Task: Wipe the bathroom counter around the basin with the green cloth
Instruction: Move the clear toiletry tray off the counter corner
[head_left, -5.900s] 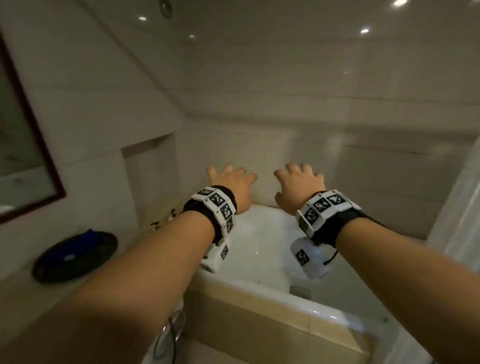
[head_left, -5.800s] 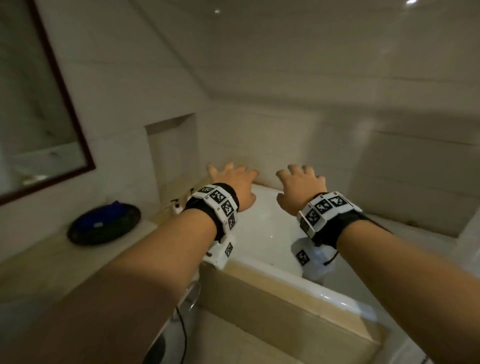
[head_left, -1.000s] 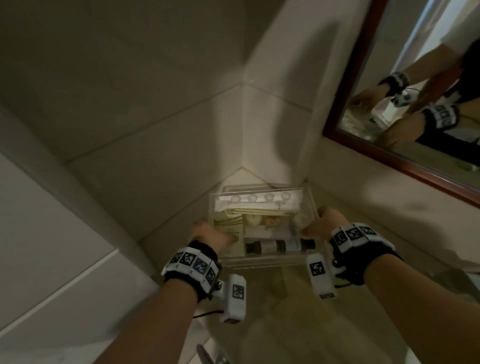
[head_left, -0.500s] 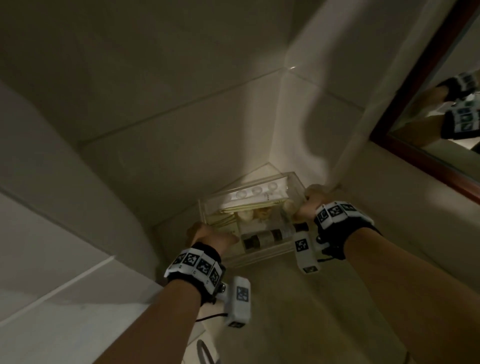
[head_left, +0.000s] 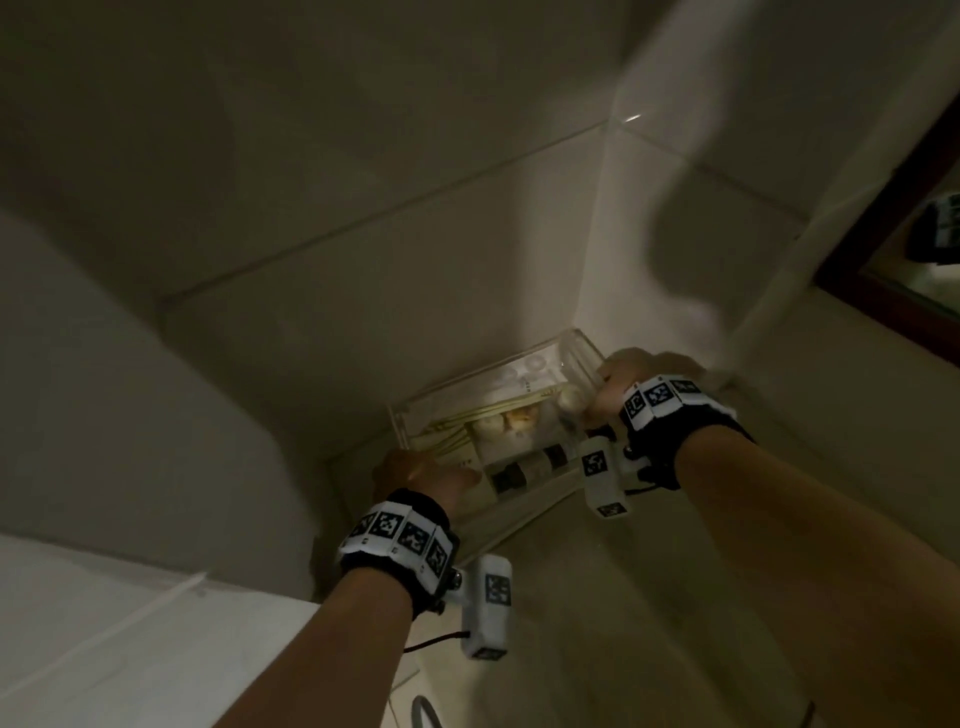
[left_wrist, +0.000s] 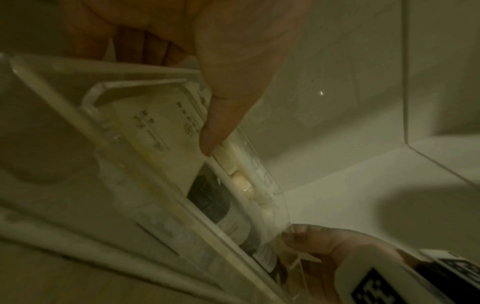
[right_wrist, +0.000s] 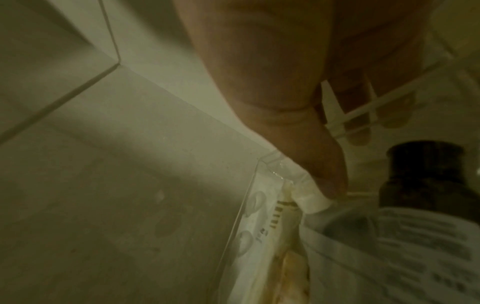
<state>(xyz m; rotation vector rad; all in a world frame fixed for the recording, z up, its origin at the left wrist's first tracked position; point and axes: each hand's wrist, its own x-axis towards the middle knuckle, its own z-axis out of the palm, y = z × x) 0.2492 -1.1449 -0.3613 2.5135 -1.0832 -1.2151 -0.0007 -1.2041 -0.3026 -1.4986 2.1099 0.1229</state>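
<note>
Clear tray (head_left: 582, 358) shifted cornerward — two hands grip it, one dark bottle (head_left: 530, 465).

One clear plastic box (head_left: 498, 415) sits in the far corner. Two hands hold it, the left hand (head_left: 421, 475) at its near left end and the right hand (head_left: 636, 384) at its far right end. Inside lie one dark bottle (head_left: 530, 465) and several pale packets (head_left: 457, 434), too jumbled to count. One mirror (head_left: 914, 270) hangs at right.

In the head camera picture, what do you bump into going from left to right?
left hand → clear box of toiletries → right hand → mirror frame
</note>
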